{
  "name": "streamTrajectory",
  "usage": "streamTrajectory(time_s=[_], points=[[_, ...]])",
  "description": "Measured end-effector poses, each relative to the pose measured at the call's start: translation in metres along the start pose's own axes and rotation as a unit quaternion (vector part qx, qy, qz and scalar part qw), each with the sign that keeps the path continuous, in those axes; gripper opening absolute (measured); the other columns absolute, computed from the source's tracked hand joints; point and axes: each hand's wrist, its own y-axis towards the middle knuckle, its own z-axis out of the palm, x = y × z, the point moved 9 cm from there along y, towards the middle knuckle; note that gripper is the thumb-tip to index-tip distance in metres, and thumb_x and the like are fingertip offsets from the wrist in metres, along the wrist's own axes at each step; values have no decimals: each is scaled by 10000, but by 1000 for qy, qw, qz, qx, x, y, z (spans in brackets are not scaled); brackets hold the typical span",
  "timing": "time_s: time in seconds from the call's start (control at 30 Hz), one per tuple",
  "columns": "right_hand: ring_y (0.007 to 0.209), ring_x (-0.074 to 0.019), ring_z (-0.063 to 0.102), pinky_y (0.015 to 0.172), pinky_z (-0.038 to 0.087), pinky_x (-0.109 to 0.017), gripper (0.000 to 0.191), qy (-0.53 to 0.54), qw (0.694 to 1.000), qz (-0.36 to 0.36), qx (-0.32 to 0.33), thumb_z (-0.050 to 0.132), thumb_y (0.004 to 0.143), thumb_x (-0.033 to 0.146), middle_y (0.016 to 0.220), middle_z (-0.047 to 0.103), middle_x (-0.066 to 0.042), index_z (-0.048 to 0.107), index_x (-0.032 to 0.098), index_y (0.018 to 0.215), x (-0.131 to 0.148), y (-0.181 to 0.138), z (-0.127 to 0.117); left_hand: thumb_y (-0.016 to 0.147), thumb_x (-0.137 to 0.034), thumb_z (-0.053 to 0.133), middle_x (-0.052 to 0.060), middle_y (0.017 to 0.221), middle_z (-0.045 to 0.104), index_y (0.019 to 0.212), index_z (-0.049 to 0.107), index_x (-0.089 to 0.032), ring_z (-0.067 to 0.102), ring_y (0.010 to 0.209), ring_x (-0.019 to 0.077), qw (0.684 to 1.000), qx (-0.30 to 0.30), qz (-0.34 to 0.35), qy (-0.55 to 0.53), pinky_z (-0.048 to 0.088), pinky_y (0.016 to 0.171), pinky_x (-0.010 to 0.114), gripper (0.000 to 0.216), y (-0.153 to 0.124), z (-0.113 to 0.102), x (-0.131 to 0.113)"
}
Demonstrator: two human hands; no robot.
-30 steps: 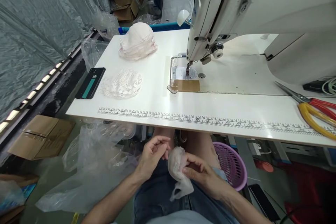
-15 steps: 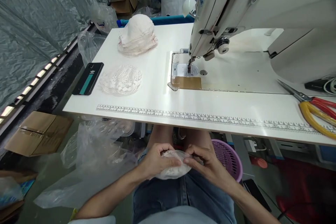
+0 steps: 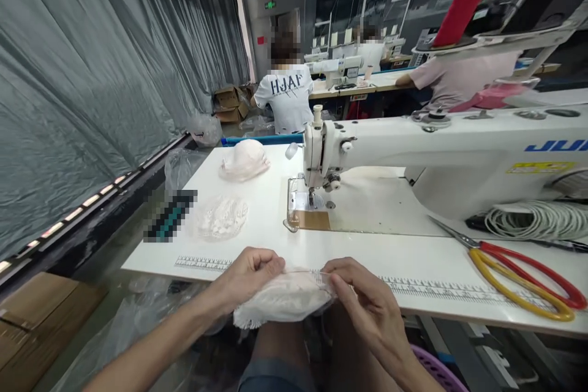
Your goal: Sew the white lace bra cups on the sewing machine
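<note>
A white cup-shaped fabric piece [image 3: 287, 299] with a frilled edge hangs between my hands at the table's front edge. My left hand [image 3: 255, 275] pinches its upper left edge, thumb on top. The thumb and forefinger of my right hand [image 3: 361, 294] grip the thin sheer edge on the other side. Beyond my hands stands a white sewing machine [image 3: 316, 153], its needle area [image 3: 311, 199] apart from the fabric. On the table to the left lie a flat white lace piece [image 3: 223, 217] and a stack of padded white cups [image 3: 245, 160].
Scissors [image 3: 519, 275] with red and yellow handles lie at the table's right, near coiled pale cable [image 3: 528, 220]. A phone-like dark object [image 3: 171, 215] rests at the left edge. A printed ruler [image 3: 202, 263] runs along the front. Co-workers [image 3: 287, 95] sit beyond.
Both hands have risen from my lap to the table's front edge with the white fabric piece, which is now spread wider between them. My view has tilted up.
</note>
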Motion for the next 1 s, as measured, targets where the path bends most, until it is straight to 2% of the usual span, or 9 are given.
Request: streamTrajectory(time_s=[0.1,0.2,0.3,0.4,0.43,0.5,0.6,0.77,1.0], points=[[705,-165,532,606,417,-251,262,39,998,53,-10,418,928,344,785,594,-46,543,199,749,-6,9,-7,771,-589,524,-54,541,319,599,433,-158,272,487,67,989,-107,44,94,211,467,193,473,16,-62,-23],[623,-138,461,559,390,-240,323,74,991,108,29,401,924,435,683,513,-10,483,196,722,-12,14,-8,807,-533,485,-37,532,366,605,480,-161,349,488,94,940,-221,50,256,237,480,202,423,30,-127,-48],[560,-109,362,502,325,-220,367,95,985,130,68,415,903,499,624,404,30,434,193,701,-15,15,-8,753,-369,596,31,648,512,667,581,-153,523,720,208,873,-300,41,381,347,602,246,233,32,-146,-67],[558,-102,334,498,294,-216,363,92,980,141,101,424,898,508,620,365,41,436,190,723,-18,11,-8,800,-288,547,135,1113,549,1018,616,-155,463,1086,299,844,-319,149,405,392,808,358,265,15,-95,-86],[552,-100,327,491,282,-215,354,87,980,142,111,425,899,502,614,358,44,445,189,736,-18,8,-8,814,-317,540,135,1197,521,1097,594,-171,450,1124,293,872,-260,169,379,393,843,376,323,14,-65,-83],[538,-97,312,477,266,-216,334,74,979,136,131,424,905,485,597,351,49,465,187,760,-15,3,-9,801,-409,581,110,1198,546,1199,541,-219,495,1091,260,957,-43,125,257,429,826,355,443,17,6,-55],[527,-94,309,468,271,-218,318,54,981,117,146,426,913,450,577,360,48,494,182,755,-8,-7,-14,710,-437,693,83,948,637,1050,614,-156,585,870,187,993,112,-18,-14,446,743,281,448,8,71,-15],[522,-85,361,455,284,-201,246,54,976,138,158,497,892,378,580,433,39,517,175,754,-12,-29,-21,495,-382,843,-12,598,563,698,608,-102,478,521,70,954,119,-161,-222,331,512,185,418,-2,101,34],[633,-127,509,566,407,-224,144,-31,982,111,151,443,923,284,721,566,-5,557,201,897,-24,-54,-34,517,-342,842,45,754,634,765,681,-82,547,679,115,944,120,-135,-278,400,656,217,394,-10,120,52]])
